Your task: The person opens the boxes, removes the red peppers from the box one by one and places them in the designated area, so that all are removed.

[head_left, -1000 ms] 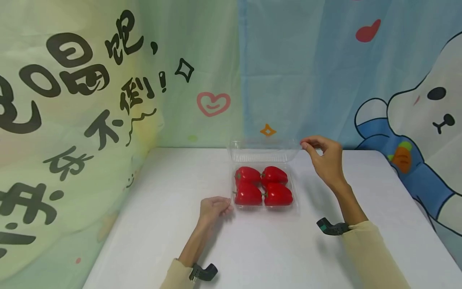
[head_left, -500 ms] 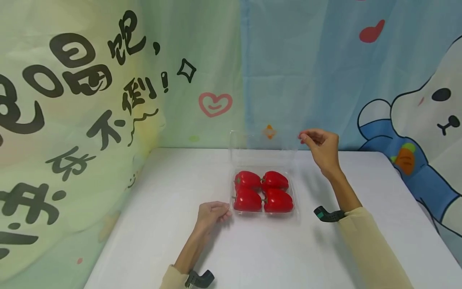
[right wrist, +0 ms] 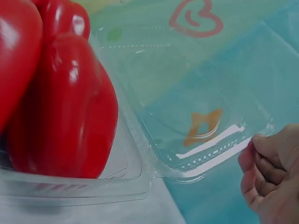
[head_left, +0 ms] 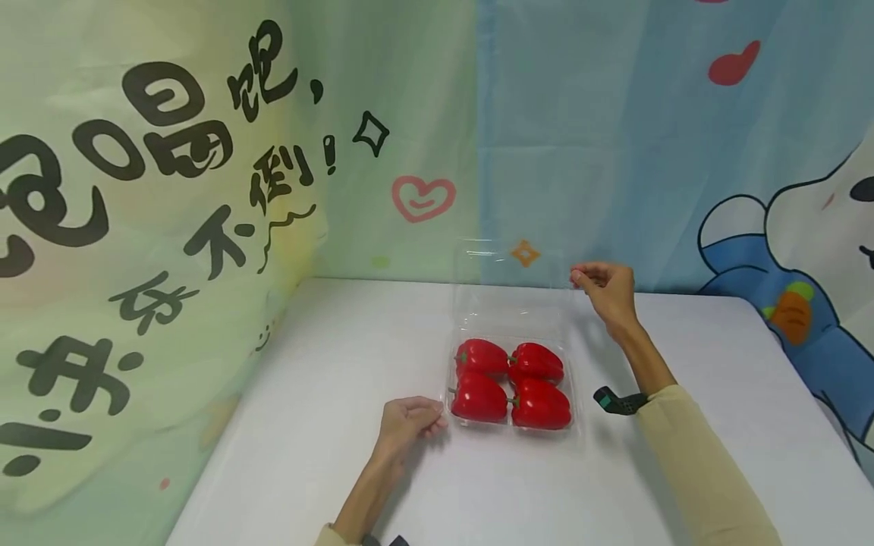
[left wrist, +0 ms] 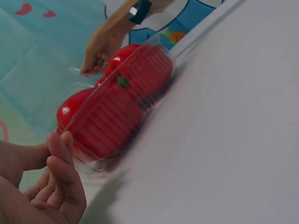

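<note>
Several red bell peppers [head_left: 480, 397] sit in the base of a clear plastic clamshell container [head_left: 576, 425]. Its transparent lid [head_left: 512, 299] stands raised at the back. My left hand [head_left: 410, 425] pinches the container's rim at the front left corner, thumb against forefinger; the left wrist view shows this hand [left wrist: 51, 186] by the ribbed side wall [left wrist: 105, 123]. At the lid's right edge, my right hand [head_left: 608, 292] holds on between thumb and fingertips. In the right wrist view, that hand [right wrist: 275, 172] grips the lid [right wrist: 215, 154] by its outer corner.
The container stands on a white table [head_left: 307, 364]. Behind the table hangs a printed cloth backdrop [head_left: 580, 136], with another at the left [head_left: 225, 334]. Dark wrist devices, such as the right one [head_left: 617, 402], are worn at the sleeves.
The container has come nearer with both hands on it. Its lid now shows taller and more upright. The head view has shifted slightly left.
</note>
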Demonstrator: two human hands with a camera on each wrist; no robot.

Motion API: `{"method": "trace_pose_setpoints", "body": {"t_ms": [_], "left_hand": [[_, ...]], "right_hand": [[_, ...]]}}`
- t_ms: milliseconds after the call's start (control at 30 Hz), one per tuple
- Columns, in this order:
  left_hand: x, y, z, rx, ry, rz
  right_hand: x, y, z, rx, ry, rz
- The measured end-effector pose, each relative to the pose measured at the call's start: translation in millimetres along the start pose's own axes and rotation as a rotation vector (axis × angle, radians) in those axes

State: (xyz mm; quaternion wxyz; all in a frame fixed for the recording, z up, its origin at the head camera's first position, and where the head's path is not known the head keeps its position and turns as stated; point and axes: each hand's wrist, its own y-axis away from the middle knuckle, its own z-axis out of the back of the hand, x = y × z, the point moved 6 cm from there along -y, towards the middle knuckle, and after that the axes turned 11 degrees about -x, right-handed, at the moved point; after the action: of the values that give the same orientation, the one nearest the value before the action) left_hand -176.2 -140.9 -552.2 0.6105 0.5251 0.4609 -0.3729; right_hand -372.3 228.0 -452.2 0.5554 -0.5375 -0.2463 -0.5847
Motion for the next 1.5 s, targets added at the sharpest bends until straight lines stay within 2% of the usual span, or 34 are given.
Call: {"method": "trace_pose_setpoints", "body": {"t_ms": [200, 433, 567, 833, 1033, 1167, 1367, 1500], "left_hand": [[1.7, 7.1, -2.9, -0.013, 0.032, 0.021], [2.0, 9.6, -6.2, -0.022, 0.050, 0.023], [3.7, 11.2, -6.6, -0.027, 0.054, 0.030], [8.9, 12.3, -8.2, -0.047, 0.032, 0.033], [3.9, 9.2, -13.1, -0.034, 0.036, -0.005], [1.1, 8.4, -15.2, -0.028, 0.038, -0.022], [1.2, 9.8, -12.7, -0.023, 0.005, -0.060], [-0.8, 11.7, -12.3, -0.012, -0.019, -0.101]], "right_hand": [[-27.4, -4.5, -10.4, 0.065, -0.001, -0.107], [-41.5, -4.2, -22.7, 0.149, -0.035, -0.175], [-53.3, -2.0, -26.8, 0.155, -0.078, -0.262], [-70.6, 6.4, -31.6, 0.181, 0.048, -0.352], [-73.3, 5.0, -29.5, 0.182, 0.048, -0.375], [-71.9, 6.2, -19.8, 0.151, 0.096, -0.335], [-48.7, 20.0, 10.5, 0.021, 0.169, -0.082], [-28.1, 39.8, 28.5, 0.008, 0.163, 0.028]]}}
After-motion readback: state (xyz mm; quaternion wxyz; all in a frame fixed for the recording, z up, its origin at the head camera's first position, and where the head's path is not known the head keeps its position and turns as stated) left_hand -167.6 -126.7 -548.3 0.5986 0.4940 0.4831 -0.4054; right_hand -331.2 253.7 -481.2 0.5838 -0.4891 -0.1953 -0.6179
